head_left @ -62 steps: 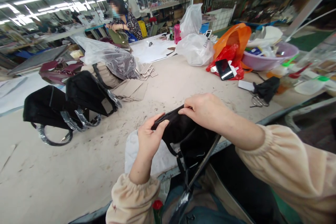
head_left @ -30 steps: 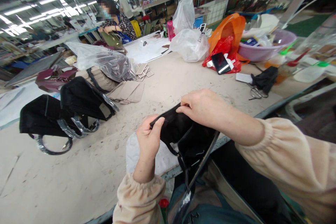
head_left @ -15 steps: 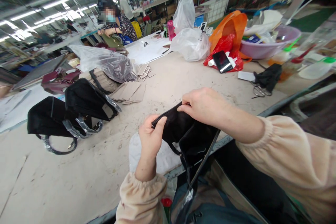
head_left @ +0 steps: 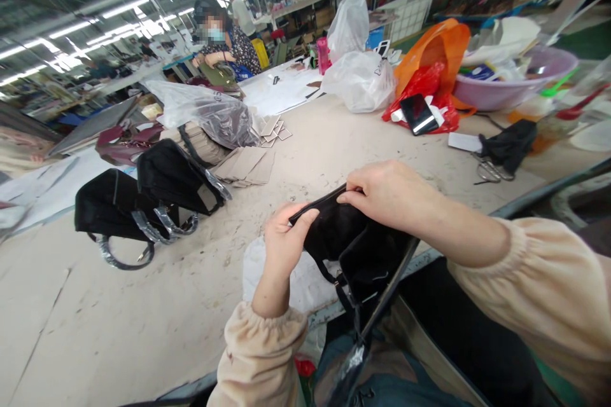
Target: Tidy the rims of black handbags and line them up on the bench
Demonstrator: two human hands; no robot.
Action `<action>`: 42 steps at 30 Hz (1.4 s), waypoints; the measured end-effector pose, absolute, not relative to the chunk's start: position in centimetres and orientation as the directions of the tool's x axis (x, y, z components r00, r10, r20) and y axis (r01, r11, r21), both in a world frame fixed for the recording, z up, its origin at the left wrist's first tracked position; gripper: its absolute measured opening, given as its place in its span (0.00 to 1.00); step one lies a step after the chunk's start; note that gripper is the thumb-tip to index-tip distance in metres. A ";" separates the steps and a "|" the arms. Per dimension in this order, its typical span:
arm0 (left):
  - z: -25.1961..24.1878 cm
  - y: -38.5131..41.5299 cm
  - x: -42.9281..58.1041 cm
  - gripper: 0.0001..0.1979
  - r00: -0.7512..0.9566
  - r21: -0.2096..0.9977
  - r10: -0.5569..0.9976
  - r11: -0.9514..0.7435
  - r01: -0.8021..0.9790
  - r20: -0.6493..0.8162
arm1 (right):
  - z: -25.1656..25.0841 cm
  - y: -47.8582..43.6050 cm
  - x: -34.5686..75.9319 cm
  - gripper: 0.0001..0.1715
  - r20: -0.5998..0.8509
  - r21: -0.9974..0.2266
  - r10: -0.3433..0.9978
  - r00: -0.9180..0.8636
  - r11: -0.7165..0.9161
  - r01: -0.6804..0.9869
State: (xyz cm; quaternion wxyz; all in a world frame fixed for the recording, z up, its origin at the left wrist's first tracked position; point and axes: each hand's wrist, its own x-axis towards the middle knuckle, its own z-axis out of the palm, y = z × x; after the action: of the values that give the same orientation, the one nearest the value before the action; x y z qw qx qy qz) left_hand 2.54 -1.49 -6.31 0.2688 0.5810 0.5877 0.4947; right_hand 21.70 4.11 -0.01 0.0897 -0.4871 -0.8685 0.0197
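Fingers [head_left: 309, 219] of left hand [head_left: 282, 247] and right hand [head_left: 390, 194] pinching black bag's [head_left: 367, 261] edge [head_left: 324, 201], white sack's [head_left: 357, 86] lettering [head_left: 380, 68] illegible

Matt cloth, as far as shadow shows, on the black bag [head_left: 372, 254] between left grip [head_left: 285, 241] and right grip [head_left: 389, 194]; glossy film over handles [head_left: 144, 227] leftward; shiny crinkled plastic on the red bag [head_left: 424, 84] beyond; bench [head_left: 319, 146] matt, scuffed

Two bags [head_left: 169, 178] lie on the table [head_left: 176, 311], left of the hands [head_left: 285, 245]
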 end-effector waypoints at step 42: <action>-6.5 -1.2 2.7 0.09 -0.205 0.914 0.958 -0.110 0.391 0.203 | 0.1 4.2 21.7 0.17 0.156 -0.070 0.851 -0.501 0.516 0.854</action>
State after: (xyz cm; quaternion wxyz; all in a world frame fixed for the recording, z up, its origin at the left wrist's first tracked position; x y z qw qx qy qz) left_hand 2.68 -1.16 -6.52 0.2886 0.5607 0.6015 0.4904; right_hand 21.67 4.18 0.10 0.0855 -0.4920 -0.8663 -0.0083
